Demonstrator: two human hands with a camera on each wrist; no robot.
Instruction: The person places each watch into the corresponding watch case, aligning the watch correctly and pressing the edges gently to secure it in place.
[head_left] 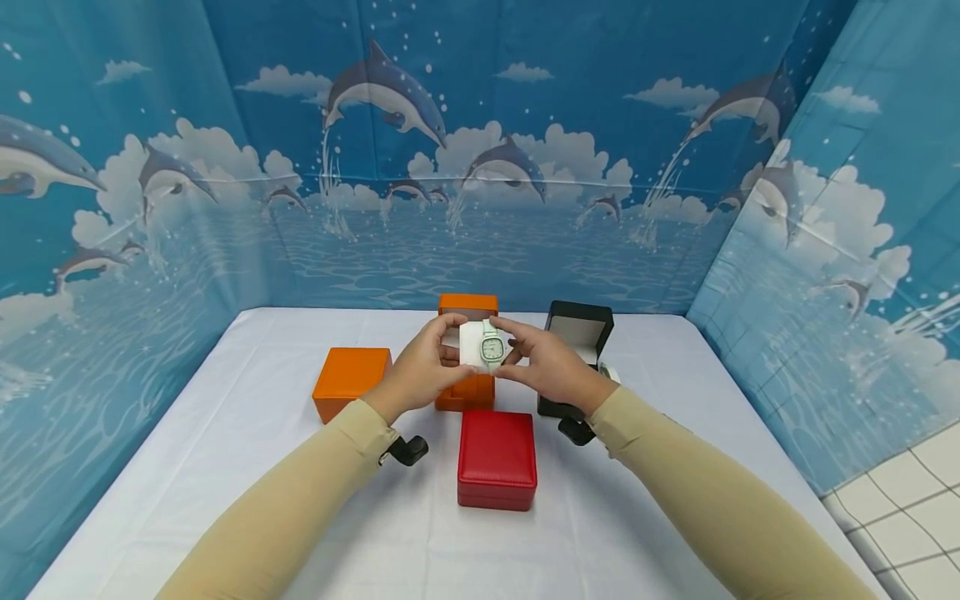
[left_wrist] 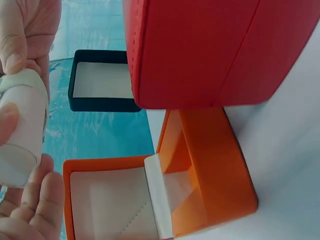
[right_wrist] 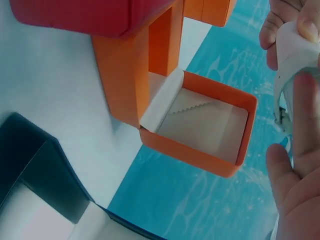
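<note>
A pale green wristwatch point(head_left: 492, 348) with a squarish face is wrapped round a white watch cushion point(head_left: 470, 343), held up above the table. My left hand point(head_left: 420, 365) grips the cushion's left end between thumb and fingers. From the other side, my right hand point(head_left: 551, 364) pinches the watch strap, index finger at the top and thumb at the bottom. Just behind and below both hands stands an open orange watch box point(head_left: 468, 302), its compartment vacant in the left wrist view. In the right wrist view the strap wraps the cushion point(right_wrist: 290, 42), partly hidden by fingers.
A closed red box point(head_left: 497, 458) sits nearest me on the white-clothed table point(head_left: 262, 467). To the left is a closed orange box point(head_left: 352, 373). An open black box point(head_left: 583, 321) stands at the right, with another watch point(head_left: 609, 372) partly visible beside my right wrist. Dolphin-print curtains point(head_left: 525, 250) surround the table.
</note>
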